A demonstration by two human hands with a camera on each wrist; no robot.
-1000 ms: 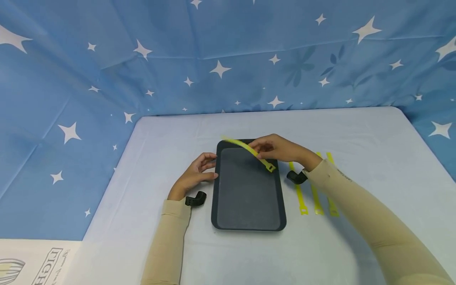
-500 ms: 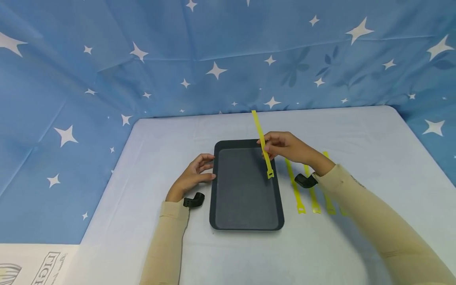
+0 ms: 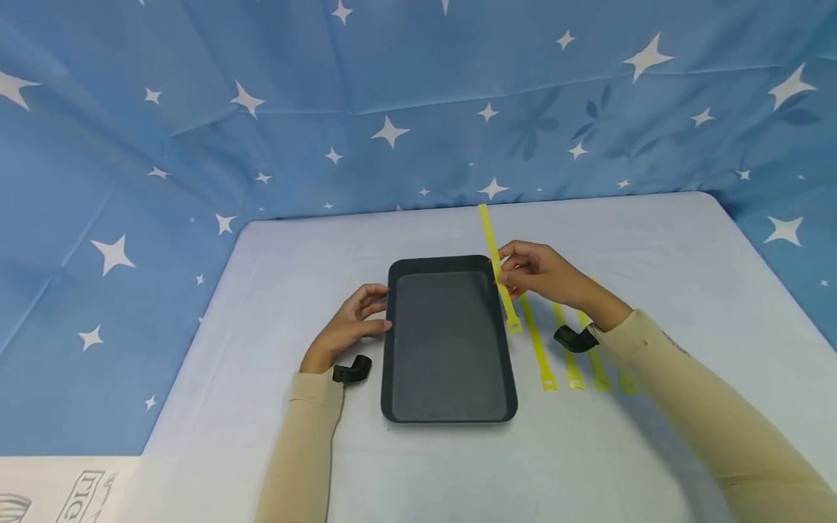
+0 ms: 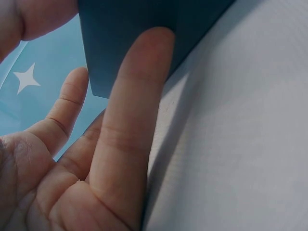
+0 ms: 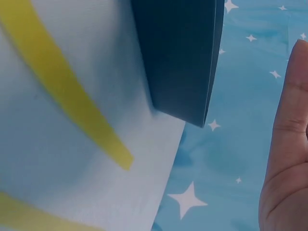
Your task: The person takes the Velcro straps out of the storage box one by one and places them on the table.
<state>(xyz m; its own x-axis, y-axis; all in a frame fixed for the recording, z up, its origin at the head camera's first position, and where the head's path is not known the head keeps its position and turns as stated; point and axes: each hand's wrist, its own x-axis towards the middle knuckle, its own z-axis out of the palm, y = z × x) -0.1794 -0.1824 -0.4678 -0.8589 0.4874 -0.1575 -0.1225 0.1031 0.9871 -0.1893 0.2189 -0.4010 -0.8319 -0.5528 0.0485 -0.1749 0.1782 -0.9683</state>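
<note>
A dark grey rectangular tray lies on the white tablecloth. My left hand rests at its left side, and in the left wrist view a fairly straight finger touches the tray's outer wall. My right hand pinches a yellow hook-and-loop cable tie around its middle, over the tray's upper right edge. Its slotted head points towards me and its tail points away. In the right wrist view the held tie is out of frame; only part of the hand shows.
Several more yellow cable ties lie side by side right of the tray, the nearest one beside its wall; my right forearm partly covers others. A blue star-patterned curtain hangs behind the table. Printed white cloth shows at lower left.
My right hand has moved right, from over the tray to its right edge, turning the held cable tie from a slant to nearly lengthwise. My left hand stays at the tray's left side.
</note>
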